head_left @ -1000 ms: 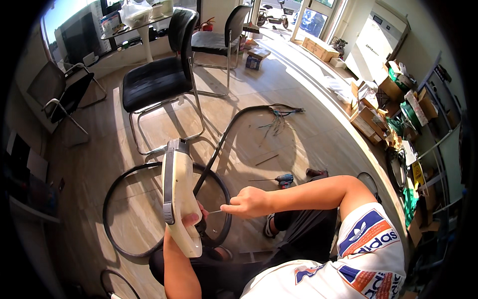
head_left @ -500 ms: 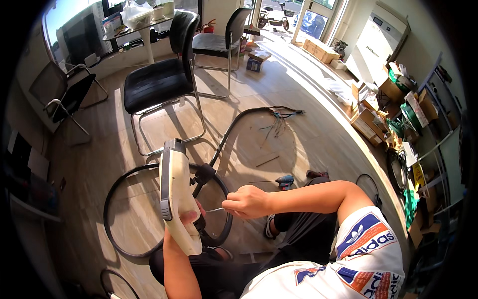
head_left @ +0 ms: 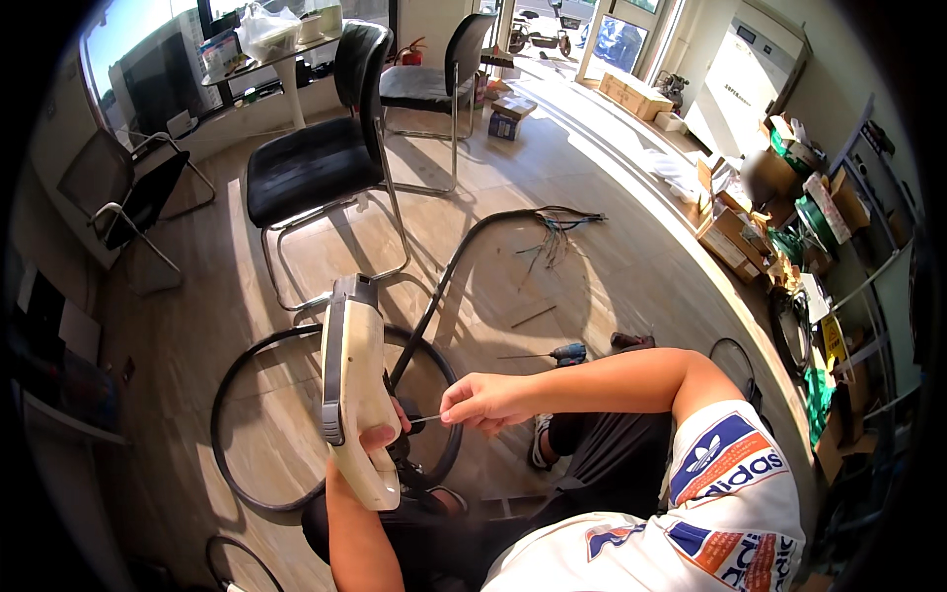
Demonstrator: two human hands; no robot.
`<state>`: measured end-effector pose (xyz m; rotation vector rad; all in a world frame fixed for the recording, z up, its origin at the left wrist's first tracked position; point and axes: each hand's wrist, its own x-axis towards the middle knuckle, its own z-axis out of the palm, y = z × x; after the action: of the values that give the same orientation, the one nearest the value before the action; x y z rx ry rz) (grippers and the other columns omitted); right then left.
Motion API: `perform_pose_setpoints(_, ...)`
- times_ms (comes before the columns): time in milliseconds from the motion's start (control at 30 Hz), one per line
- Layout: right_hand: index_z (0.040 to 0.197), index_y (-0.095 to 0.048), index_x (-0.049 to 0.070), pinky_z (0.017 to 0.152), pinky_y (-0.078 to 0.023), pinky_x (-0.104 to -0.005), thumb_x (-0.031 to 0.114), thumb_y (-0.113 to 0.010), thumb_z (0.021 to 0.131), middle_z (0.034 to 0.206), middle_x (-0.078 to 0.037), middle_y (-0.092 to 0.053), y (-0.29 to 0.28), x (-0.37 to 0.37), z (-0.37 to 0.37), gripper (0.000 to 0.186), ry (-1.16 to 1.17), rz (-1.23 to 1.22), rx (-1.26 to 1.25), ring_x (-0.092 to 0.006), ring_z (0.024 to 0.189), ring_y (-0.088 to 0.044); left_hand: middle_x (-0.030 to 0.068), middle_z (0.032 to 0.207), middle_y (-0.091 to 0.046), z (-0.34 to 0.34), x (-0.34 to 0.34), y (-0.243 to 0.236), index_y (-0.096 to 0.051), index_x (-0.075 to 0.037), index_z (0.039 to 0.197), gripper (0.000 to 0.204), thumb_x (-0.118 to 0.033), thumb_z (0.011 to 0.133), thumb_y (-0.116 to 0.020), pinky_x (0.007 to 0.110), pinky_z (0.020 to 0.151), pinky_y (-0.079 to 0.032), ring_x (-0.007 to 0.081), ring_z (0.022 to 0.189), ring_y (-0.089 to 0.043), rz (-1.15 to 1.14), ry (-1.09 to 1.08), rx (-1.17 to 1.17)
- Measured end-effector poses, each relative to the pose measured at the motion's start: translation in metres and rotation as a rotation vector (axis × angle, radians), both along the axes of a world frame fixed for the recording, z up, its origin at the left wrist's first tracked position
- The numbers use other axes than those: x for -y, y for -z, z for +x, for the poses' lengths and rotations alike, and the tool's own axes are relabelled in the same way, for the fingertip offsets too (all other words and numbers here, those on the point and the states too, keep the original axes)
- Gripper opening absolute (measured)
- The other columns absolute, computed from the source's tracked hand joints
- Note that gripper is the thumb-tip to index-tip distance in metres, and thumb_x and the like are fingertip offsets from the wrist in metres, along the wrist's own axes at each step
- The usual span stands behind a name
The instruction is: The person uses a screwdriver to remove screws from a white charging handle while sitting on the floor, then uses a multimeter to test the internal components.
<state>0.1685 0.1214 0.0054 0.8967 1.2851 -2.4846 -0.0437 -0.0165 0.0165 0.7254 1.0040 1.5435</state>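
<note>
My left hand (head_left: 377,436) is wrapped round a cream and grey charging gun (head_left: 357,380), held upright above my lap with the thumb across its body. My right hand (head_left: 481,403) is closed in a pinch on a thin metal rod (head_left: 426,418), which points left at the gun's right side. The rod's far tip and any handle are hidden. Close beside the gun is a small black part (head_left: 420,405), partly covered. A thick black cable (head_left: 219,434) loops on the floor under the gun; its far end splits into several stripped wires (head_left: 562,219).
A blue power drill (head_left: 567,353) with a long bit lies beyond my right forearm, near a thin stick (head_left: 533,316). A black chair (head_left: 311,168) stands ahead on the left. Boxes and reels (head_left: 735,232) crowd the right wall. A white cabinet (head_left: 745,84) stands far right.
The black part beside the gun has dropped from near its upper right side to near my fingers. My right hand has shifted slightly and its fingers have loosened a little around the rod.
</note>
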Motion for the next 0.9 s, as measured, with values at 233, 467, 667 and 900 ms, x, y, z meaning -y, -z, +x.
perform_pose_setpoints(233,0.109,-0.061,0.005,0.052,-0.041,-0.0331,0.012,-0.070,0.082,0.071,-0.002,-0.048,0.003,-0.003,0.003,0.030,-0.208,2.070,-0.670,-0.0135,0.055,-0.053,0.0099,0.090,-0.063,0.007,-0.002,-0.020,-0.055,-0.001,0.124,0.070,-0.017,0.061,-0.080,0.035,0.074,-0.050,0.0236,0.080,-0.063,0.003,-0.097,0.035)
perform_pose_setpoints(467,0.103,-0.062,0.006,0.052,-0.047,-0.0338,0.015,-0.068,0.084,0.073,-0.005,-0.051,-0.002,-0.005,0.002,0.022,-0.406,2.040,-0.590,-0.0200,0.055,-0.059,0.0104,0.094,-0.063,0.009,0.010,-0.022,-0.056,-0.001,0.125,0.066,-0.011,0.064,-0.078,0.039,0.079,-0.054,0.0285,0.092,-0.067,-0.087,-0.065,0.114)
perform_pose_setpoints(667,0.099,-0.065,0.002,0.056,-0.047,-0.0312,0.011,-0.066,0.092,0.077,-0.010,-0.064,0.005,0.005,0.003,0.011,-0.148,1.336,-0.520,-0.0214,0.057,-0.059,0.0110,0.094,-0.063,-0.001,0.007,0.001,-0.055,-0.001,0.127,0.067,-0.013,0.065,-0.078,0.040,0.078,-0.056,0.0305,0.093,-0.068,-0.065,0.012,0.088)
perform_pose_setpoints(900,0.096,-0.067,-0.001,0.068,-0.047,-0.0305,0.020,-0.064,0.096,0.076,-0.005,-0.064,-0.005,0.009,-0.004,0.022,-0.051,0.715,-0.165,-0.0099,0.075,-0.057,0.0122,0.086,-0.063,-0.002,-0.003,0.003,-0.053,-0.001,0.128,0.078,-0.019,0.057,-0.081,0.036,0.066,-0.053,0.0250,0.073,-0.064,0.006,-0.086,-0.016)
